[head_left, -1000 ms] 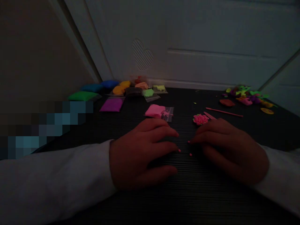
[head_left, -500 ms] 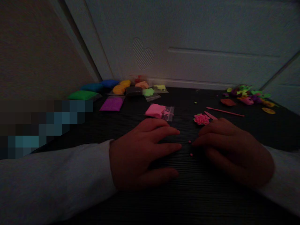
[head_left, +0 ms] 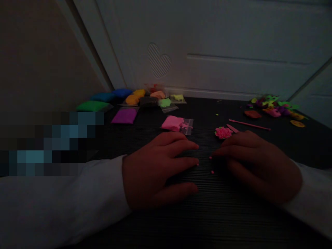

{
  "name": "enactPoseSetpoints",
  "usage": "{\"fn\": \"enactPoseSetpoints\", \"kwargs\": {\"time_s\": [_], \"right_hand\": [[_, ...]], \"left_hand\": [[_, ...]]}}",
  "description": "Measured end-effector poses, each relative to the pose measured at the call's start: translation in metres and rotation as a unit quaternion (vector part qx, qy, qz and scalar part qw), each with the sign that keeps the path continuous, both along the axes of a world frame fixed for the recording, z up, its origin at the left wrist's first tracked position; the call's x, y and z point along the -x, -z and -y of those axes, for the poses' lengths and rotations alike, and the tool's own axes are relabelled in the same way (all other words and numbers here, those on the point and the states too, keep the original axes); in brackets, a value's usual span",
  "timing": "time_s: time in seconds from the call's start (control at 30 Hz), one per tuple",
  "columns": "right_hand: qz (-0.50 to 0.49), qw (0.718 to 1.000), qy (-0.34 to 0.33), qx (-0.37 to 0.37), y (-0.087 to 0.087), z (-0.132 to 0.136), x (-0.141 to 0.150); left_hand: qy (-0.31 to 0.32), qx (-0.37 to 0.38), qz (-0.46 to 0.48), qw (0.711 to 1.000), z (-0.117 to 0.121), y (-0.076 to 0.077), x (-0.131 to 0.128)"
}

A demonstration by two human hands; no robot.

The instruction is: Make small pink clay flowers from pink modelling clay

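Note:
My left hand (head_left: pixel 160 169) lies low over the dark table, open, with its fingers spread. A tiny pink clay bit shows at the tip of its index finger. Opposite it, my right hand (head_left: pixel 259 166) is open too, index finger pointing down at the tabletop and thumb apart from it. Close to that fingertip is a small pink clay ball (head_left: pixel 210 158); whether they touch I cannot tell. A second pink clay ball (head_left: pixel 212 172) rests nearer to me, between the hands. Just beyond my right fingers sits a pink clay flower (head_left: pixel 223 132) with green edging.
Behind my left hand is an opened bag of pink clay (head_left: pixel 172 123), beside a purple clay pack (head_left: pixel 125 115). Several other coloured packs line the back left. A pink modelling stick (head_left: pixel 249 125) and a pointed pink tool (head_left: pixel 232 128) lie near finished clay pieces (head_left: pixel 272 105).
My left index finger has drawn back slightly, and a tiny pink bit now shows at its tip. The right hand has barely moved. The view has shifted slightly.

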State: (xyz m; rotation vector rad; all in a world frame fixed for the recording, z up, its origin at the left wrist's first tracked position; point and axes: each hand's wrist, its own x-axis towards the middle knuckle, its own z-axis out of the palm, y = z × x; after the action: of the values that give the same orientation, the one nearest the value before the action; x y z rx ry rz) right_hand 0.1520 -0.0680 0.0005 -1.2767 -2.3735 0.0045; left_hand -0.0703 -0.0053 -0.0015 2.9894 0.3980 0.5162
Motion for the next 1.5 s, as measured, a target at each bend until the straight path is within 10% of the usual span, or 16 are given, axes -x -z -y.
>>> {"fn": "enactPoseSetpoints", "kwargs": {"time_s": [1.5], "right_hand": [[0.028, 0.999, -0.028, 0.014, -0.002, 0.005, 0.012]], "left_hand": [[-0.049, 0.002, 0.072, 0.996, -0.012, 0.0, 0.006]]}}
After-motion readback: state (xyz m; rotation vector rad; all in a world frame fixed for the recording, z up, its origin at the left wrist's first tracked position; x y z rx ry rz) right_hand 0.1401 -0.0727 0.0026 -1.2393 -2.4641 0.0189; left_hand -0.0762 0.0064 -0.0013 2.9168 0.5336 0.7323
